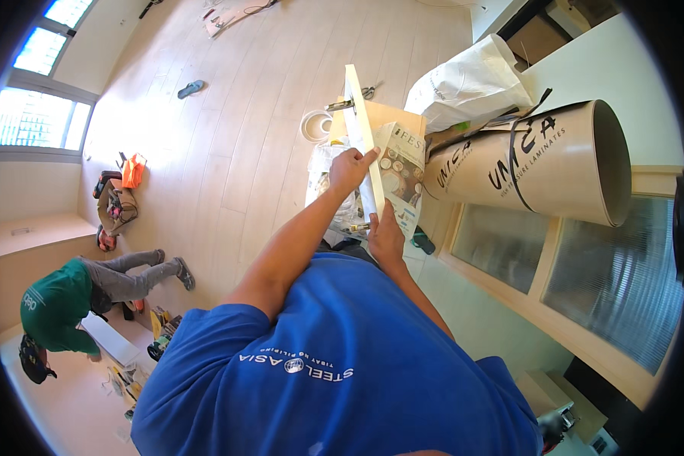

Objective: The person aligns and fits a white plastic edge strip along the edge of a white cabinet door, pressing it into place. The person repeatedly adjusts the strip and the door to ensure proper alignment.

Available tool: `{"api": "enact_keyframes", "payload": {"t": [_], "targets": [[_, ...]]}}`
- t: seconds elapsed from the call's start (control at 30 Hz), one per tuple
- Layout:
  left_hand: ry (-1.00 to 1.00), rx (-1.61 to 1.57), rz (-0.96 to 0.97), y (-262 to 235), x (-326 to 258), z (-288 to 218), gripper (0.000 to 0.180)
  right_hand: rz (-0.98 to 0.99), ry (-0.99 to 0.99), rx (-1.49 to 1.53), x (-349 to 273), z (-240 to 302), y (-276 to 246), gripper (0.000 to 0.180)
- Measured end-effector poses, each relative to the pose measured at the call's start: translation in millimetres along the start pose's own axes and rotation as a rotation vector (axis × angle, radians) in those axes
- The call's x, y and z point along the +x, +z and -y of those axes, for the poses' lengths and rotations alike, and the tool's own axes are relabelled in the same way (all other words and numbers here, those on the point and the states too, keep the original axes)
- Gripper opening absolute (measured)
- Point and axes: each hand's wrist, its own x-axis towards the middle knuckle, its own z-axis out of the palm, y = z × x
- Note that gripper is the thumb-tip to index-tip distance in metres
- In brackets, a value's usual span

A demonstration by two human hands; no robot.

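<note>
A narrow white board (369, 137) with a pale wood-coloured edge stands on its side over a low work surface. My left hand (348, 170) grips it near the middle, thumb across the top edge. At the end nearest my body, my right hand (386, 237) is closed around the board's side, its fingers partly hidden. One metal hinge (340, 106) sticks out to the left near the far end. Another metal hinge (359, 227) sits beside my right hand. Beneath the board lie a printed paper sheet (403, 163) and clear plastic wrap (323, 161).
A coil of pale strip (314, 127) lies left of the work surface. Right are a white sack (467, 87) and a large brown roll (536, 163) above framed glass panels (608, 266). A person in green (57, 304) bends at far left. A slipper (191, 89) lies on the floor.
</note>
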Motion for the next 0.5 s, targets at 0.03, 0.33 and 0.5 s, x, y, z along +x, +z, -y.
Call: {"api": "enact_keyframes", "payload": {"t": [0.03,0.33,0.5], "targets": [[0.005,0.002,-0.027,0.4,3.4,-5.7,0.074,0.022,0.016,0.004,0.6,0.5,-4.2,0.061],[-0.002,0.010,-0.107,-1.1,49.3,-21.3,0.080,-0.027,-0.032,0.014,10.1,-2.5,-2.8,0.063],[-0.002,-0.015,-0.100,-2.7,75.2,-24.1,0.082,-0.035,-0.036,0.016,10.3,-2.1,-3.9,0.060]]}}
